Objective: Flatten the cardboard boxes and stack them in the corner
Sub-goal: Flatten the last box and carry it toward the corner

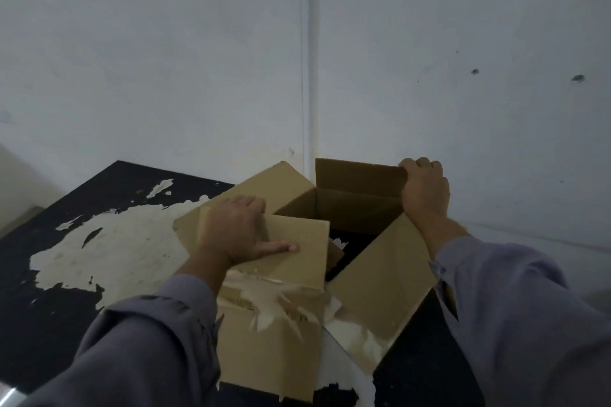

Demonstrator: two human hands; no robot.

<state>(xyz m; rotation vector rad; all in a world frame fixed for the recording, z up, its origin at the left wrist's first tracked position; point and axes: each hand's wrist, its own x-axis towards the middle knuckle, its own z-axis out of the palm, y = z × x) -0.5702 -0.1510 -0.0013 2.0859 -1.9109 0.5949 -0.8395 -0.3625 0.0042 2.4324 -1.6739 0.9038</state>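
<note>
A brown cardboard box [274, 340] stands on a black surface, its top flaps up and its inside open down to the dark surface below. Torn white tape remains cling to its near side. My left hand [238, 231] lies on the near-left flap, thumb stretched flat along it and fingers over the flap's far edge. My right hand [425, 188] grips the top corner of the upright far flap [357, 175], fingers curled over its edge. The right flap [380, 284] slopes outward under my right forearm.
The black surface [49, 324] has a large patch of peeled pale coating to the left. White walls meet in a corner [309, 76] right behind the box. A pale floor strip shows at far left and a shiny object at the bottom left edge.
</note>
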